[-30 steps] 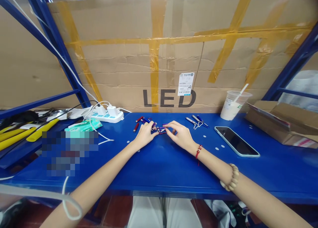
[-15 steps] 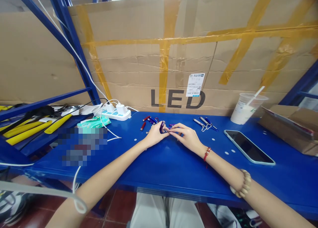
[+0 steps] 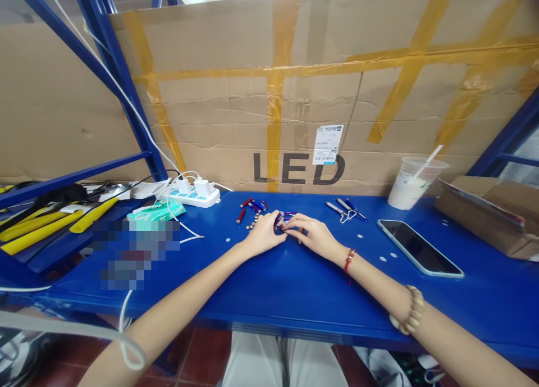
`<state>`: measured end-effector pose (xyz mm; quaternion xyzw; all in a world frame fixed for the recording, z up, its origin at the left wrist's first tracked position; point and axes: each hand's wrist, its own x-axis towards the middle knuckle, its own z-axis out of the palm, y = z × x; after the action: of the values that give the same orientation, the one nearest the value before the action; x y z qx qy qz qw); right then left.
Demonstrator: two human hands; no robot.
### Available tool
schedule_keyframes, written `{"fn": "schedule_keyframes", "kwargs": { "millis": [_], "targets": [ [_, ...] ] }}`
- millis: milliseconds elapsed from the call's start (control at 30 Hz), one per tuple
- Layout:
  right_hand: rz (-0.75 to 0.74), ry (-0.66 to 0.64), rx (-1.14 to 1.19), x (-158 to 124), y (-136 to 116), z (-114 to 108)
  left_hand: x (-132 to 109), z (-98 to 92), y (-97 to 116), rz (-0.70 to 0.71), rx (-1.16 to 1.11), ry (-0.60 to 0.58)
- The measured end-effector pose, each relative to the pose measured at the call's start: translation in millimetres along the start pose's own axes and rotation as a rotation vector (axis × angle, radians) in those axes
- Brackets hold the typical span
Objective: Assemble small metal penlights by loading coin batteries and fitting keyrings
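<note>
My left hand (image 3: 264,235) and my right hand (image 3: 310,234) meet at the middle of the blue table (image 3: 269,286). Both pinch a small purple keychain flashlight (image 3: 279,219) between their fingertips, low over the table top. Just behind the hands lies a loose pile of small red and blue flashlights (image 3: 251,206). Further right lie three silver and blue ones with clips (image 3: 347,208). Tiny round button cells (image 3: 253,225) are scattered by my left hand.
A phone (image 3: 419,247) lies face up at right, by a plastic cup with a straw (image 3: 410,182) and a cardboard box (image 3: 488,213). A white power strip with chargers (image 3: 194,194), a green packet (image 3: 156,210) and yellow-handled tools (image 3: 46,225) sit left. A taped cardboard sheet (image 3: 295,95) stands behind.
The view shifted slightly. My hands drew closer together and settled lower onto the table, still holding the small flashlight between them.
</note>
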<state>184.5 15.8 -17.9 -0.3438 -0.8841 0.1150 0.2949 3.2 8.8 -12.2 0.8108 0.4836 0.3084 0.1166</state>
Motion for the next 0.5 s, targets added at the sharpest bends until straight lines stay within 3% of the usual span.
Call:
{"fn": "schedule_keyframes", "kwargs": {
  "millis": [233, 500],
  "targets": [
    [-0.020, -0.106, -0.074, 1.4, -2.6, -3.1, -0.7, 0.4, 3.5, -0.019, -0.017, -0.049],
    [0.049, 0.038, -0.109, 2.7, -6.6, -9.4, -0.6, -3.4, 7.7, -0.031, -0.301, 0.010]
  ]
}}
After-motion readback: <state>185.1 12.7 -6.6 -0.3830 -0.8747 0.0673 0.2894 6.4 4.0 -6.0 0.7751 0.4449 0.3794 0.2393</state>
